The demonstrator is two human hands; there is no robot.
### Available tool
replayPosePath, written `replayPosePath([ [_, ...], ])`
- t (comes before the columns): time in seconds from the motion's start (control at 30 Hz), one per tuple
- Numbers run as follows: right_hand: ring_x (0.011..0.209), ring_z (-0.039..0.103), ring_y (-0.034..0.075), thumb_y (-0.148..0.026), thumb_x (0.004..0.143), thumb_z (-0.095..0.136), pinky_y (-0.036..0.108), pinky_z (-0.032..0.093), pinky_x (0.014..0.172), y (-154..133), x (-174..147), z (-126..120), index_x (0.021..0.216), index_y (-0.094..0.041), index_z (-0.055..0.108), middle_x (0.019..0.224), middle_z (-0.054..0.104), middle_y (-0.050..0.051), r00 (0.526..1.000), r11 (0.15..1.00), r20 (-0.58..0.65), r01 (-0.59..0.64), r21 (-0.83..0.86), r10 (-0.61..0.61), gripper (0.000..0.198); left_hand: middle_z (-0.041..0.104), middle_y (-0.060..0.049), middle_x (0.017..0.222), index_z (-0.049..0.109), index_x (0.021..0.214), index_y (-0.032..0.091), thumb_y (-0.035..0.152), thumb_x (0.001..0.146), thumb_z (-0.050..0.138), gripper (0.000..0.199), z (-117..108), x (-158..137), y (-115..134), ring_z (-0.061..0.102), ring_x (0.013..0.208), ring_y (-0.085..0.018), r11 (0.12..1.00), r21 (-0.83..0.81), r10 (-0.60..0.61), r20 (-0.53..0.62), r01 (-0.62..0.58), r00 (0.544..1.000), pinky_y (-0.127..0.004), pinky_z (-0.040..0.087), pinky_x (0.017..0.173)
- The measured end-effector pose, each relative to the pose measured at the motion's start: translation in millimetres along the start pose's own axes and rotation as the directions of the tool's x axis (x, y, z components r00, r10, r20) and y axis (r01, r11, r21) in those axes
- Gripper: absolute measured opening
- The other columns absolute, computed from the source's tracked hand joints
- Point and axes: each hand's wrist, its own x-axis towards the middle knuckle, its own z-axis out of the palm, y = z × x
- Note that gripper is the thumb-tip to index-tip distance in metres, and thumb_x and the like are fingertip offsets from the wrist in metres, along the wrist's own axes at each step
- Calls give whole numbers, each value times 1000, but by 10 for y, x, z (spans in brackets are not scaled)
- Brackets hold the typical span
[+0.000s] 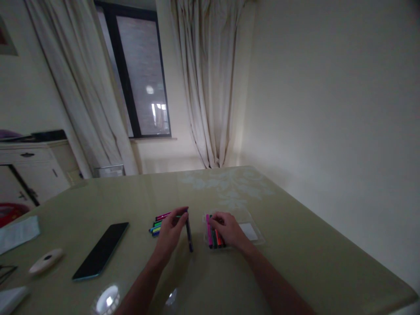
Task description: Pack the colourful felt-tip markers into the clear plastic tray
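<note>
My left hand point(174, 226) pinches a dark felt-tip pen point(189, 235) near its top, and the pen points down at the table. Just left of that hand lies a small bunch of coloured felt-tip pens point(157, 225), partly hidden by the fingers. My right hand point(228, 227) is closed at the upper ends of several felt-tip pens point(210, 234), magenta, green and red among them. These lie side by side in a clear plastic case point(260, 236). A white card point(248, 231) shows in the case, to the right of the hand.
On the left of the table point(295, 262) lie a dark phone point(101, 251), a pale oval mouse-like object point(46, 261) and a light blue folded cloth or mask point(19, 234). A round glass object point(108, 300) stands at the front. A wall point(328, 131) runs along the right.
</note>
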Motion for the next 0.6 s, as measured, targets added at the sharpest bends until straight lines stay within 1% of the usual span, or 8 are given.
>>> replayPosePath([
  [0.1, 66, 65, 16, -49, 89, 67, 25, 49, 62, -57, -47, 116, 89, -18, 76, 80, 73, 3, 994, 990, 110, -6, 143, -10, 32, 77, -9, 106, 73, 112, 17, 59, 79, 72, 53, 54, -41, 48, 72, 88, -24, 989, -116, -94, 11, 94, 996, -32, 57, 71],
  [0.2, 57, 62, 14, -49, 84, 74, 25, 48, 57, -92, -81, 182, 96, -19, 77, 75, 71, 1, 985, 978, 170, -32, 205, -3, 32, 76, -9, 102, 72, 106, 17, 59, 76, 75, 52, 141, -93, 61, 73, 87, -24, 976, -185, -112, 18, 113, 994, -32, 57, 69],
  [0.27, 58, 62, 14, -46, 82, 76, 25, 48, 58, -101, -83, 183, 94, -19, 78, 70, 69, 0, 985, 978, 174, -24, 205, -12, 30, 76, -9, 99, 72, 105, 16, 58, 76, 76, 51, 183, -109, 61, 73, 86, -24, 972, -204, -112, 45, 118, 993, -33, 58, 70],
  [0.37, 69, 66, 16, -41, 80, 76, 25, 51, 64, -87, -46, 91, 90, -18, 77, 77, 72, 2, 991, 973, 129, 0, 232, -31, 25, 76, -11, 105, 70, 115, 16, 58, 80, 72, 54, 215, -115, 54, 75, 88, -26, 972, -205, -94, 98, 113, 991, -36, 59, 73],
  [0.43, 72, 67, 17, -39, 81, 73, 24, 50, 61, -51, -1, -38, 93, -17, 77, 82, 75, 4, 997, 969, 76, -23, 248, 4, 25, 76, -12, 109, 69, 121, 18, 57, 84, 68, 54, 241, -137, 42, 75, 91, -26, 985, -157, -50, 132, 71, 990, -38, 59, 75],
  [0.5, 66, 66, 16, -37, 82, 70, 22, 46, 51, 8, 43, -202, 95, -16, 76, 80, 75, 5, 996, 970, 21, -92, 223, 90, 26, 76, -12, 112, 70, 123, 20, 53, 88, 64, 48, 288, -191, 22, 73, 97, -27, 998, -62, 19, 201, -7, 980, -39, 59, 80],
  [0.53, 63, 66, 15, -36, 81, 70, 21, 43, 48, 45, 61, -285, 95, -15, 75, 77, 74, 4, 991, 969, -1, -134, 206, 137, 25, 75, -12, 115, 70, 123, 22, 50, 91, 62, 44, 320, -229, 10, 72, 102, -27, 998, -10, 59, 252, -58, 966, -39, 59, 83],
  [0.6, 60, 67, 15, -32, 80, 71, 19, 42, 45, 124, 80, -424, 93, -15, 74, 74, 74, 4, 976, 963, -31, -209, 169, 217, 23, 72, -12, 126, 70, 127, 25, 45, 94, 60, 39, 392, -316, -15, 68, 114, -28, 979, 84, 145, 366, -188, 919, -41, 57, 93],
])
